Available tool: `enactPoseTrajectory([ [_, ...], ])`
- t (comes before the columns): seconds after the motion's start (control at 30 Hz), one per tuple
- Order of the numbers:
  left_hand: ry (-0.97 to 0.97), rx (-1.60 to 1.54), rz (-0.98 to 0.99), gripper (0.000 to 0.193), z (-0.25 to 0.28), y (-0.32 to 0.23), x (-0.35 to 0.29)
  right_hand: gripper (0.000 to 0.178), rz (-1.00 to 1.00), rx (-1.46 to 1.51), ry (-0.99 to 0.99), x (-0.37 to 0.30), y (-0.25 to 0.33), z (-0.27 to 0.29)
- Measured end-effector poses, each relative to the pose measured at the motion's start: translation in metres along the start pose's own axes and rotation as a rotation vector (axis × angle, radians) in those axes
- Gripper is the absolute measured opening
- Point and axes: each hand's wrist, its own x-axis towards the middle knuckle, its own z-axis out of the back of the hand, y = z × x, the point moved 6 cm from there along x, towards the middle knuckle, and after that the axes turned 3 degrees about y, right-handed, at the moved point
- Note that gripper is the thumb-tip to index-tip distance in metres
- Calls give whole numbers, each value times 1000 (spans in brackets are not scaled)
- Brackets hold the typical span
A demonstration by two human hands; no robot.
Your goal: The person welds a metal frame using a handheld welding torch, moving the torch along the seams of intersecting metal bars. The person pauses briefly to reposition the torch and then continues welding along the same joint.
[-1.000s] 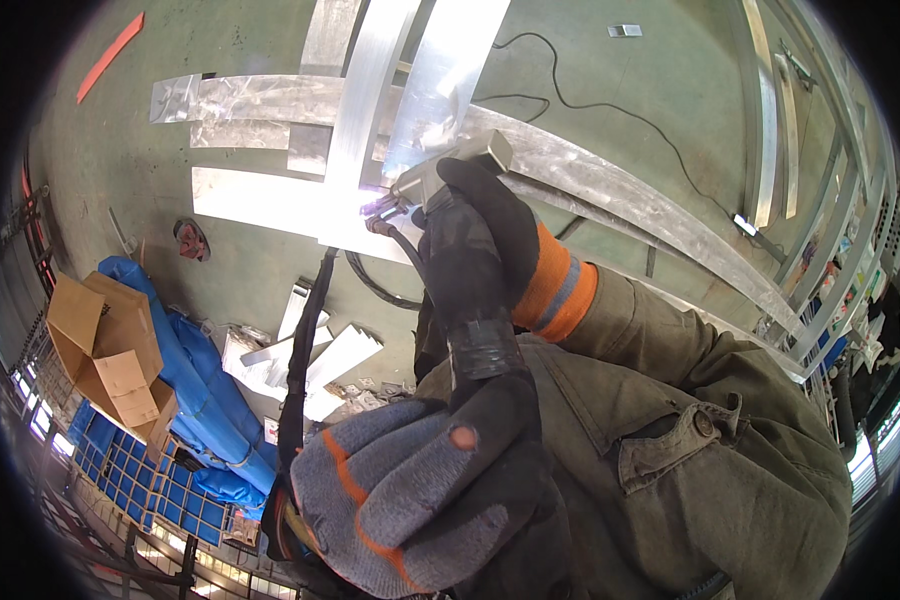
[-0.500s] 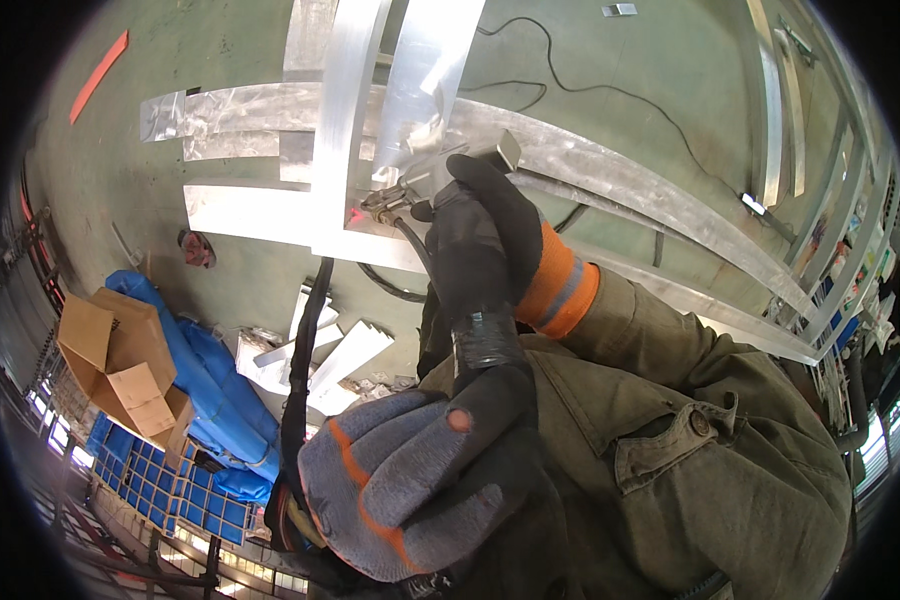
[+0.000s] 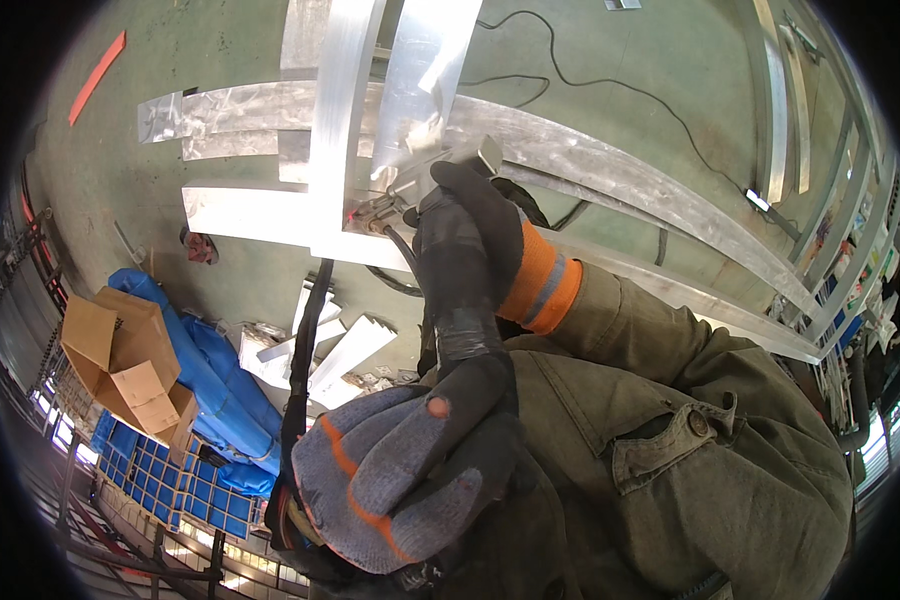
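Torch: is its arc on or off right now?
Off, as far as this view shows: no bright flare at the tip of the torch, only a small red spot near it.

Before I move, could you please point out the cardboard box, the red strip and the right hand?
Cardboard box (image 3: 142,386): head view, on a flap.
Red strip (image 3: 98,77): head view, on its middle.
Right hand (image 3: 492,232): head view, on its back.

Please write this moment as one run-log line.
right hand: grips torch; left hand: curled at torch's taped rear; torch tip: near metal corner; left side: open cardboard box beside blue sheeting
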Motion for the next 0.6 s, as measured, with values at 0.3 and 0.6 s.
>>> enactPoseTrajectory([
  [0.3,37,9,50,39,3,-1,6,84,25,-21,5,1,3,1],
  [0.6,42,4,69,37,2,-1,3,83,-15,-49,3,2,-1,0],
])
